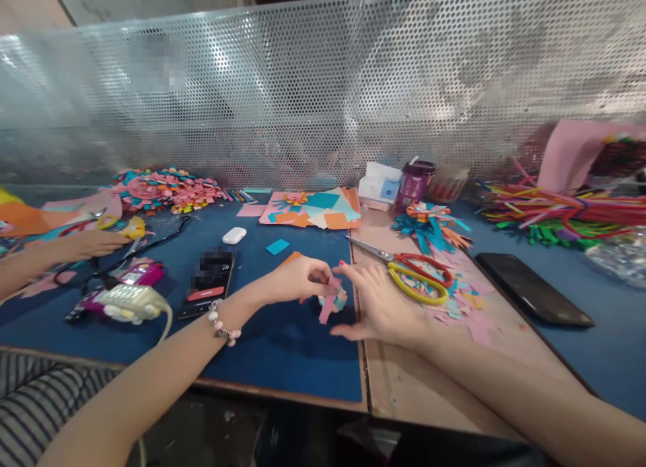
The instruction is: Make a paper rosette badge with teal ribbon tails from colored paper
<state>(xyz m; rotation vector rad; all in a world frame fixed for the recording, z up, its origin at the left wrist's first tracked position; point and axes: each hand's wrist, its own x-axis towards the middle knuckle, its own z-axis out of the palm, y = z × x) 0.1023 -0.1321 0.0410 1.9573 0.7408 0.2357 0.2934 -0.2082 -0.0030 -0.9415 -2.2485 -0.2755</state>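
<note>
My left hand, with a beaded bracelet on its wrist, pinches a small pink paper piece between thumb and fingers. Bits of pale blue and peach paper show right behind it; whether they are joined to it I cannot tell. Just to the right is my right hand, its fingers stretched out and its thumb spread, with nothing visible in it. Scissors with red and yellow handles lie beyond the right hand, blades partly apart. Pink and blue paper scraps are scattered beside them.
Around lie a phone, an earbud case, a dark phone, coloured paper sheets, a heap of cut paper, a blue-orange paper flower and pipe cleaners. At left, another person's hand holds yellow-handled scissors.
</note>
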